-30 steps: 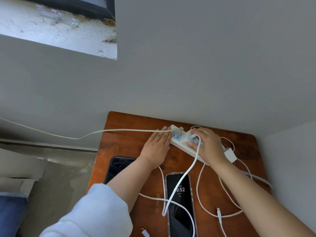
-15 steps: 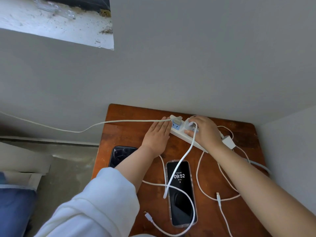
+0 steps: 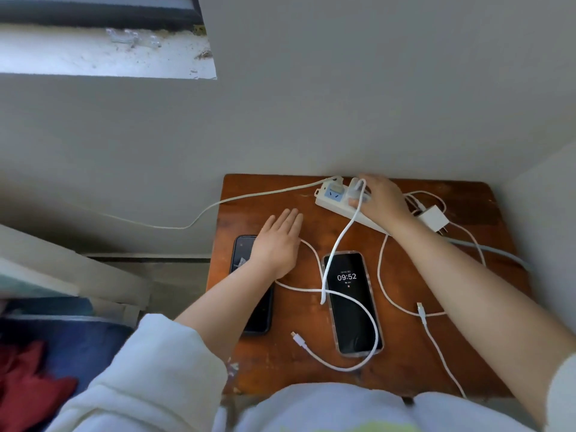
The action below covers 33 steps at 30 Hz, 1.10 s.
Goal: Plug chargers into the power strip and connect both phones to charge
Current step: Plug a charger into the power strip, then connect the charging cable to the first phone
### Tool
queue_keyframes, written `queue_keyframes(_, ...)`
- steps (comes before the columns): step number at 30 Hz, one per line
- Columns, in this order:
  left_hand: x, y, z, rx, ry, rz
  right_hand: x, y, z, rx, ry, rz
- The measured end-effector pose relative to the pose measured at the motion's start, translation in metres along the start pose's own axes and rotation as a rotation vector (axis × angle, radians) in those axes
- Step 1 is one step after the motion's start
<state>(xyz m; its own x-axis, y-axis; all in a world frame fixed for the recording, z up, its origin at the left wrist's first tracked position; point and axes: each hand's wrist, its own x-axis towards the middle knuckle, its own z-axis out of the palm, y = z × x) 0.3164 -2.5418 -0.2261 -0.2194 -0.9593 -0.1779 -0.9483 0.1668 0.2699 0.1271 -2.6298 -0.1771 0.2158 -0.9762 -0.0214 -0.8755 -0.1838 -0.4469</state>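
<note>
Since the frame 0.5 s earlier, the left hand [image 3: 278,244] had left the strip [image 3: 338,203] and drawn back toward the person. It now lay flat and spread, fingers together, over the worktop [image 3: 280,353], its wrist covering the top of the dark phone [image 3: 254,285]. It held nothing. The right hand [image 3: 381,199] stayed on the strip, fingers curled around the charger [image 3: 355,190] seated in a socket. The view had also tipped down, so more of the worktop's near edge showed.

The strip lay at the far edge by the wall, its long axis running from far left to near right. Its blue socket [image 3: 333,193] sat uncovered at the left end. The charger's cable [image 3: 338,244] dropped toward the person, crossed the lit phone [image 3: 353,302], looped past the phone's near end and ended in a free plug [image 3: 297,337] on the worktop.

Both phones lay face up, long axes running roughly away from the person, the lit one tilted slightly. Its screen read 09:52; the smaller text above was too small to read.

A 2nd charger [image 3: 434,219] lay unplugged just right of the right wrist. Its cable's plug [image 3: 420,308] rested free on the worktop.
</note>
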Motion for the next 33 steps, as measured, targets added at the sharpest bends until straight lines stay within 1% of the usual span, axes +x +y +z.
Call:
queue_keyframes(3,-0.031,-0.001,0.008,-0.024,0.056,-0.03,-0.029,0.005,0.001,-0.056,0.071,0.007)
queue_keyframes(4,-0.041,0.0,0.012,-0.028,0.069,-0.037,-0.045,0.008,0.003,-0.056,0.072,0.01)
queue_keyframes(5,-0.049,0.003,0.016,-0.033,0.073,-0.042,-0.064,0.011,0.005,-0.046,0.04,-0.013)
queue_keyframes(7,-0.063,0.008,0.025,-0.029,0.064,-0.044,-0.106,0.015,0.012,-0.018,-0.037,-0.147)
queue_keyframes(10,-0.075,0.013,0.038,0.055,0.013,-0.04,-0.153,0.021,0.021,0.02,-0.083,-0.334)
queue_keyframes(13,-0.081,0.012,0.045,0.082,-0.003,-0.11,-0.18,0.019,0.035,0.036,-0.157,-0.489)
queue_keyframes(17,-0.082,0.013,0.049,0.06,0.026,-0.133,-0.191,0.01,0.051,0.008,-0.273,-0.579)
queue_keyframes(20,-0.082,0.012,0.049,0.051,0.029,-0.12,-0.198,0.0,0.06,-0.134,-0.292,-0.632)
queue_keyframes(24,-0.085,0.01,0.048,-0.016,0.044,-0.097,-0.208,-0.01,0.067,-0.115,-0.183,-0.51)
queue_keyframes(27,-0.084,0.006,0.042,-0.099,0.045,-0.068,-0.216,-0.013,0.068,-0.029,-0.045,-0.338)
queue_keyframes(28,-0.085,0.004,0.041,-0.094,0.04,-0.047,-0.218,-0.011,0.068,0.002,0.016,-0.259)
queue_keyframes(30,-0.085,0.001,0.041,-0.026,0.027,0.01,-0.224,-0.006,0.065,-0.012,0.138,-0.115)
queue_keyframes(33,-0.08,0.0,0.037,0.04,0.041,0.056,-0.232,0.004,0.057,-0.099,0.271,0.012)
